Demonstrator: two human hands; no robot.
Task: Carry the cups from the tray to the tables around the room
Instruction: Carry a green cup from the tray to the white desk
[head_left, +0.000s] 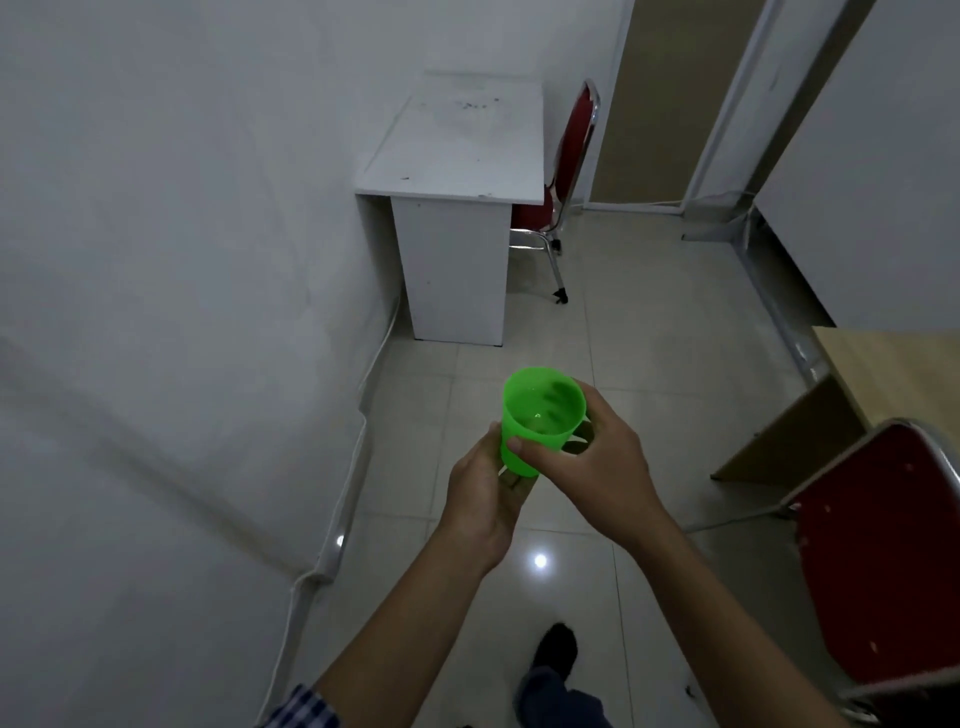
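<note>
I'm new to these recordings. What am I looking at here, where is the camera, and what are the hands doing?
There is no machine here. This single picture comes from a wide-angle camera worn on a person's head, looking forward and down. The left hand and right hand together hold a translucent green plastic cup, upright, above the tiled floor. Ahead, against the wall, stands a small white desk with only faint marks on top, a red padded chair beside it. At the right edge are a wooden table and another red chair.

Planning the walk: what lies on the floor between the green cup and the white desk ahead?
In the head view, only bare tiled floor lies between the green cup, held in both hands, and the white desk.
</note>
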